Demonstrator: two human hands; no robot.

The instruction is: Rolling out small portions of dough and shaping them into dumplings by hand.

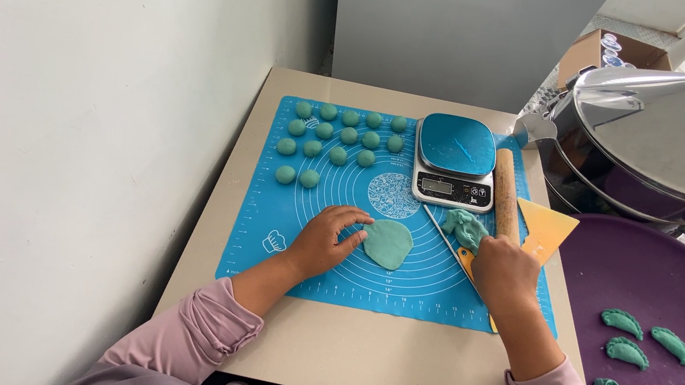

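Far left on the blue silicone mat (pixel 272 210), rows of small green dough balls (pixel 340 136) sat apart from one another, spaced so they would not stick. Nearer, the left hand (pixel 327 241) lay loosely open, fingertips touching the left edge of a flattened green dough round (pixel 388 243) that rested near the mat's centre rings, apparently steadying it flat. Behind the round, a digital kitchen scale (pixel 455 162) with a blue top stood at the far edge, close enough for weighing portions. A thin metal rod (pixel 445 239) ran diagonally from below the scale toward the right hand (pixel 505 271). That hand was curled downward by a lump of green dough (pixel 466 226) just beyond its fingers; whether it gripped anything could not be told, since the back of the hand hid the fingers. A wooden rolling pin (pixel 506 194) lay lengthwise just right of the scale, beside a yellow plastic scraper (pixel 546 229). Far right, a steel steamer with a conical lid (pixel 660 117) stood beyond a purple tray (pixel 635 269) holding folded green dumplings (pixel 641 364), kept apart.
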